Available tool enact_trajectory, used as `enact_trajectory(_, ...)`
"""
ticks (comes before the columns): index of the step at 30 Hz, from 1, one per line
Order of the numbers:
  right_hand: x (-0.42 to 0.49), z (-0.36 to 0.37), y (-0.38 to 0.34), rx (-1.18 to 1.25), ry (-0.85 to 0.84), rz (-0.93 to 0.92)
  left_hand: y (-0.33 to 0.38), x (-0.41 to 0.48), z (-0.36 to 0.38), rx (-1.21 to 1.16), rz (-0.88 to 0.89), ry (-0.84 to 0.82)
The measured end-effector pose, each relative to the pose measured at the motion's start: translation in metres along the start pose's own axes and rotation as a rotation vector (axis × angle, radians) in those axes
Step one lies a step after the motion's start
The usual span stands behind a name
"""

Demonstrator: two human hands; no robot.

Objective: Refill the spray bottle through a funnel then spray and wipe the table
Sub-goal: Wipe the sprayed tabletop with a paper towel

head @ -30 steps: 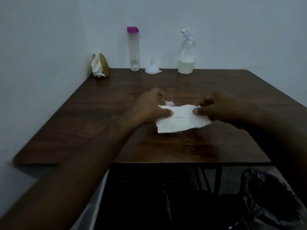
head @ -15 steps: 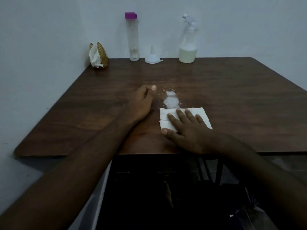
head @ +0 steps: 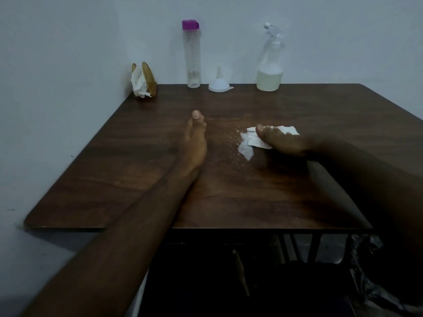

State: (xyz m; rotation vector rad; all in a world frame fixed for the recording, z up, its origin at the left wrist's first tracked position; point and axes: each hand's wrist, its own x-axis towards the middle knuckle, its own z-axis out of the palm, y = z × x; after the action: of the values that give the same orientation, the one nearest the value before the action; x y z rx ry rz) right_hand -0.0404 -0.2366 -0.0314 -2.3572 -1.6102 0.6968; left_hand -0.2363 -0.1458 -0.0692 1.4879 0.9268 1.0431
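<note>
White crumply tissue pressed flat under the right hand, fingers straight, touching the frothy spray puddle on the woodgrain table; left hand lies relaxed left of the puddle.

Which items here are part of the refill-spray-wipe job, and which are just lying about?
Job: spray bottle, funnel, purple-capped bottle, paper towel under the right hand, sprayed foam, table.
Lying about: napkin holder, black bag.
</note>
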Motion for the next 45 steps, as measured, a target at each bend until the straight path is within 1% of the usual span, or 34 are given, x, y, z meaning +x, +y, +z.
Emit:
enact_trajectory(2, 0.013, -0.006, -0.017, 0.062, 0.03, -0.03, 0.0, 0.004, 0.0, -0.052, -0.029, 0.033)
enact_trajectory(6, 0.027, 0.001, -0.047, -0.014, -0.007, -0.13, -0.002, 0.007, -0.001, -0.069, -0.027, 0.063)
enact_trajectory(8, 0.025, 0.01, -0.05, 0.025, -0.018, -0.182, -0.003, 0.008, -0.002, -0.076, -0.024, 0.084)
enact_trajectory(10, 0.012, 0.021, -0.043, 0.045, -0.018, -0.314, -0.004, 0.008, -0.002, -0.081, -0.02, 0.097)
enact_trajectory(11, 0.003, 0.025, -0.037, 0.025, -0.051, -0.387, -0.004, 0.008, -0.002, -0.08, -0.019, 0.096)
enact_trajectory(12, -0.007, 0.028, -0.03, -0.015, -0.104, -0.416, -0.004, 0.008, -0.002, -0.083, -0.018, 0.089)
enact_trajectory(13, -0.019, 0.032, -0.023, -0.053, -0.154, -0.419, -0.003, 0.007, -0.003, -0.086, -0.017, 0.08)
enact_trajectory(14, -0.03, 0.035, -0.014, -0.081, -0.166, -0.422, -0.003, 0.007, -0.003, -0.084, -0.016, 0.071)
enact_trajectory(15, -0.039, 0.037, -0.007, -0.089, -0.143, -0.447, -0.002, 0.006, -0.003, -0.081, -0.014, 0.063)
enact_trajectory(17, -0.053, 0.04, 0.003, -0.065, -0.006, -0.474, -0.001, 0.006, -0.002, -0.079, -0.011, 0.055)
enact_trajectory(19, -0.06, 0.037, 0.003, 0.116, 0.143, -0.44, -0.001, 0.007, -0.002, -0.078, -0.013, 0.043)
enact_trajectory(22, -0.06, 0.029, -0.001, 0.466, 0.248, -0.366, 0.0, 0.007, -0.001, -0.07, -0.03, 0.024)
enact_trajectory(23, -0.063, 0.027, -0.008, 0.493, 0.288, -0.343, 0.001, 0.006, -0.001, -0.07, -0.031, 0.026)
enact_trajectory(24, -0.063, 0.027, -0.013, 0.454, 0.353, -0.312, 0.001, 0.004, 0.0, -0.068, -0.028, 0.03)
enact_trajectory(26, -0.063, 0.032, -0.023, 0.235, 0.453, -0.231, 0.001, 0.004, -0.001, -0.063, -0.019, 0.026)
enact_trajectory(28, -0.06, 0.044, -0.034, -0.029, 0.456, -0.182, 0.001, 0.005, -0.002, -0.057, -0.025, 0.013)
enact_trajectory(29, -0.057, 0.047, -0.036, -0.093, 0.433, -0.189, 0.002, 0.005, -0.002, -0.054, -0.031, 0.006)
enact_trajectory(31, -0.054, 0.042, -0.037, -0.003, 0.373, -0.226, 0.002, 0.005, -0.002, -0.049, -0.04, -0.004)
enact_trajectory(32, -0.052, 0.036, -0.035, 0.104, 0.346, -0.233, 0.002, 0.005, -0.002, -0.044, -0.042, -0.009)
enact_trajectory(35, -0.057, 0.005, -0.027, 0.6, 0.282, -0.241, 0.002, 0.003, -0.002, -0.036, -0.037, -0.019)
enact_trajectory(36, -0.057, -0.005, -0.021, 0.706, 0.255, -0.222, 0.002, 0.003, -0.003, -0.031, -0.035, -0.021)
enact_trajectory(37, -0.056, -0.011, -0.012, 0.727, 0.239, -0.178, 0.002, 0.004, -0.003, -0.028, -0.036, -0.025)
enact_trajectory(38, -0.053, -0.014, -0.001, 0.666, 0.241, -0.109, 0.002, 0.004, -0.003, -0.024, -0.039, -0.03)
enact_trajectory(39, -0.05, -0.015, 0.01, 0.548, 0.272, -0.04, 0.001, 0.004, -0.003, -0.017, -0.04, -0.039)
enact_trajectory(40, -0.046, -0.012, 0.022, 0.396, 0.339, 0.017, 0.001, 0.003, -0.002, -0.003, -0.034, -0.043)
enact_trajectory(41, -0.047, -0.008, 0.028, 0.283, 0.415, 0.026, 0.002, 0.001, -0.002, 0.018, -0.022, -0.046)
enact_trajectory(42, -0.047, -0.001, 0.031, 0.217, 0.457, -0.01, 0.002, 0.0, -0.002, 0.037, -0.009, -0.048)
enact_trajectory(43, -0.049, 0.007, 0.03, 0.195, 0.444, -0.07, 0.003, -0.001, -0.001, 0.056, -0.001, -0.049)
enact_trajectory(45, -0.058, 0.024, 0.019, 0.189, 0.292, -0.173, 0.004, -0.002, -0.001, 0.087, -0.008, -0.051)
